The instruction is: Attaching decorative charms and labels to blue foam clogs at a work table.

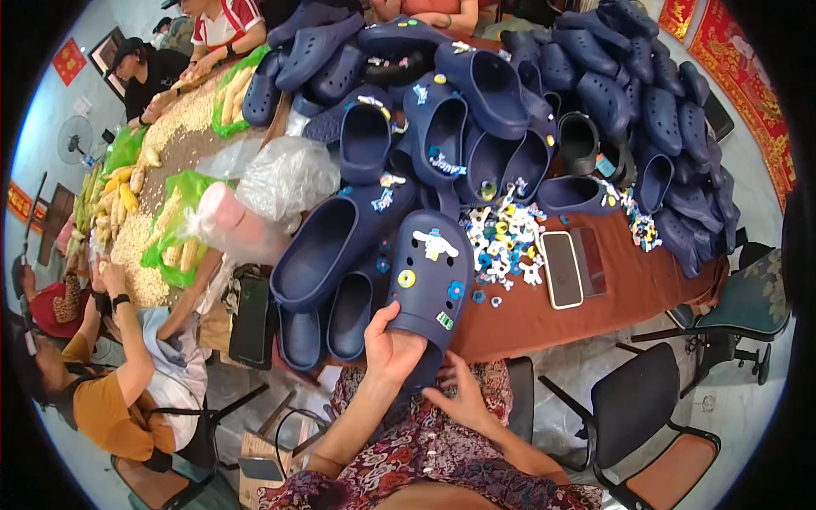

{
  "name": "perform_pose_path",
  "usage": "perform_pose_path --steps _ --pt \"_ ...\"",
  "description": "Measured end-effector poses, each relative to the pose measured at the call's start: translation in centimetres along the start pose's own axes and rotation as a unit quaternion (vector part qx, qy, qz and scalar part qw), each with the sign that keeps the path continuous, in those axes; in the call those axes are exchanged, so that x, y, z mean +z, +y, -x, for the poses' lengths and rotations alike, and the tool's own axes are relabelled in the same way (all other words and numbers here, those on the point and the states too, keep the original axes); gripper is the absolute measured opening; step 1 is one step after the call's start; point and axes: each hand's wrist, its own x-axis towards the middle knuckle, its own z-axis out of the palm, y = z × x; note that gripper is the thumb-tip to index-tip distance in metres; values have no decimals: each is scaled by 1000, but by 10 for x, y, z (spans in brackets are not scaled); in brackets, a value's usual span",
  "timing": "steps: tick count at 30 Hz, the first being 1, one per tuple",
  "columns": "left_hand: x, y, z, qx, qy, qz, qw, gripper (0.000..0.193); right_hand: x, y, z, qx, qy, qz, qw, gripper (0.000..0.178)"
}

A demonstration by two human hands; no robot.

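A navy clog (425,285) is held up in front of me, toe pointing away. Its top carries a white cartoon charm, a yellow round charm, a blue flower charm and a small green charm. My left hand (389,347) is closed on the clog, its fingers inside the opening and its thumb on the outside. Beside the heel, my right hand (466,398) is open, thumb and fingers apart; whether it touches the heel I cannot tell. Beyond the clog lies a pile of loose small charms (503,242) in white, blue and yellow.
Navy clogs (314,246) crowd the table, with a tall heap of plain ones (629,93) at the right. A phone (562,269) lies on the brown cloth (518,327). Plastic bags (289,178) and corn kernels (136,242) are leftward, with several people around. A chair (637,399) stands at right.
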Motion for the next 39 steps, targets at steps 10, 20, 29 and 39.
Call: perform_pose_path --steps 10,20,29,39 --pt "29 -1 -13 -9 -42 42 998 41 9 10 -3 88 -23 -78 993 68" --pt "39 -18 -10 89 -154 -77 981 46 -16 -10 -38 15 50 -224 973 41" --pt "-9 1 38 336 -63 -722 602 33 -81 -52 -105 -51 123 -173 976 41" --pt "-97 -1 22 319 -103 -799 499 34 -89 -138 -208 6 64 -250 966 40"
